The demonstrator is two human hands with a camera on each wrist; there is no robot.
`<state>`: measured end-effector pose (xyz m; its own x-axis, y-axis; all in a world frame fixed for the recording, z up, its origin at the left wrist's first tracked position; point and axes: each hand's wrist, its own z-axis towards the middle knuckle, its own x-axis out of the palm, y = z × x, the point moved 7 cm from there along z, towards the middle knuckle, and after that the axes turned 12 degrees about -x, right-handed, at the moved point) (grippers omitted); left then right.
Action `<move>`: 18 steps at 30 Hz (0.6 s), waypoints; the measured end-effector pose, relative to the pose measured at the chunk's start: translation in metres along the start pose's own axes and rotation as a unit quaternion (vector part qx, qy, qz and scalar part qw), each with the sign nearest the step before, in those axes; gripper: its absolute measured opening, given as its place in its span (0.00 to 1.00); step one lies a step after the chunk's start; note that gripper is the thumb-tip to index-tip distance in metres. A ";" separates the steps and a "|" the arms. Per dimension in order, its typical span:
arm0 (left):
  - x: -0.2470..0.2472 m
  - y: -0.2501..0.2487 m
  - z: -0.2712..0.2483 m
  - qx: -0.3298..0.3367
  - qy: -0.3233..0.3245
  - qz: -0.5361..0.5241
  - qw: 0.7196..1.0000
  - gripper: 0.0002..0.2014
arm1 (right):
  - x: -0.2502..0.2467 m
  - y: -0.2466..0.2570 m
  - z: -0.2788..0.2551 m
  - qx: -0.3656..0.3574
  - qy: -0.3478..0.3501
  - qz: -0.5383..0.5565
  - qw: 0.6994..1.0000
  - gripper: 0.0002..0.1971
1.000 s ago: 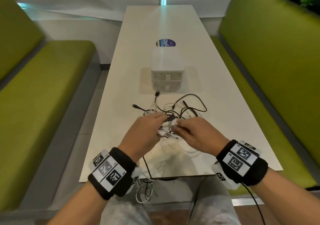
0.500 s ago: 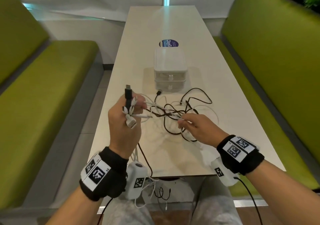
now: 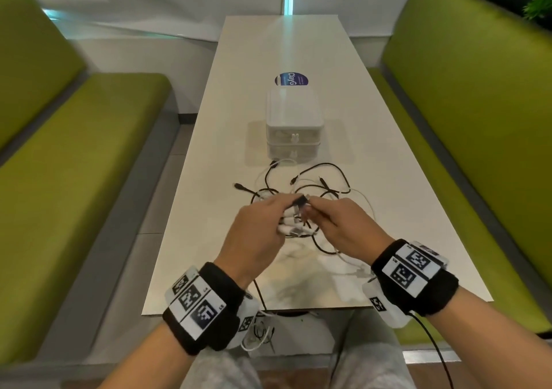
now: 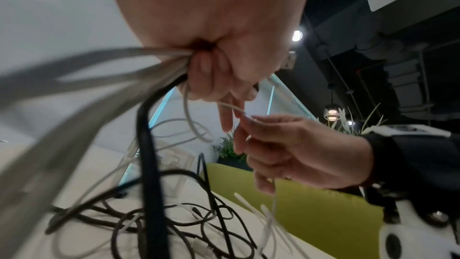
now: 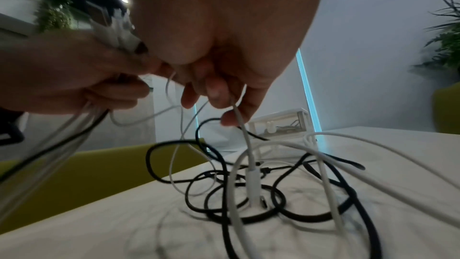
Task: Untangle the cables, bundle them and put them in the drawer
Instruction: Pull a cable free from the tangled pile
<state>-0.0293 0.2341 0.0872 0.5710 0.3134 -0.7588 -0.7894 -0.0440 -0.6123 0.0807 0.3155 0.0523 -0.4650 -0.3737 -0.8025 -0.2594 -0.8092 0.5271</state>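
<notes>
Right now left hand (image 3: 259, 229) fisted round bunch of plug ends (image 3: 294, 219); right hand (image 3: 348, 227) pinches white cable (image 5: 245, 141). Cables (image 3: 313, 188) tangled on table (image 3: 403, 209), before closed drawers (image 3: 294, 133). Risk: hard pull tightens knots.

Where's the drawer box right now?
In the head view, the white plastic two-drawer box sits mid-table, centred, just beyond the tangle of black and white cables, with the round blue sticker behind it.

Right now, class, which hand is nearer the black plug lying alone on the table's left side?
Left. The left hand is just below the black plug; the right hand sits farther right.
</notes>
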 end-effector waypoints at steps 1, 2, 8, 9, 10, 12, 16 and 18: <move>0.003 0.001 0.001 0.002 0.005 0.006 1.000 0.28 | -0.001 0.004 0.000 -0.004 0.002 0.005 1.000 0.13; 0.004 0.002 0.001 0.003 0.009 0.011 1.000 0.27 | -0.002 0.006 -0.001 -0.005 0.004 0.008 1.000 0.12; -0.028 0.018 0.004 -0.048 -0.075 -0.012 0.996 0.14 | -0.011 0.003 -0.011 0.025 -0.018 0.047 0.998 0.18; -0.031 0.018 0.004 -0.044 -0.086 -0.013 0.995 0.14 | -0.010 0.006 -0.011 0.024 -0.014 0.050 0.998 0.18; -0.034 0.017 0.003 -0.041 -0.092 -0.019 0.995 0.15 | -0.009 0.010 -0.010 0.024 -0.009 0.053 0.998 0.17; -0.039 0.015 0.001 -0.038 -0.104 -0.045 0.993 0.17 | -0.008 0.017 -0.007 0.022 -0.004 0.071 0.997 0.17; -0.045 0.014 -0.004 -0.035 -0.108 -0.115 0.987 0.18 | -0.009 0.032 -0.010 0.027 0.007 0.149 0.988 0.18; -0.047 0.016 -0.003 -0.050 -0.083 -0.177 0.980 0.22 | -0.004 0.038 -0.016 0.049 0.041 0.218 0.974 0.18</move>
<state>-0.0678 0.2158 0.1121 0.7537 0.4749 -0.4543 -0.5187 0.0054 -0.8549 0.0857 0.2793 0.0707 -0.4814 -0.7101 -0.5137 -0.1343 -0.5194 0.8439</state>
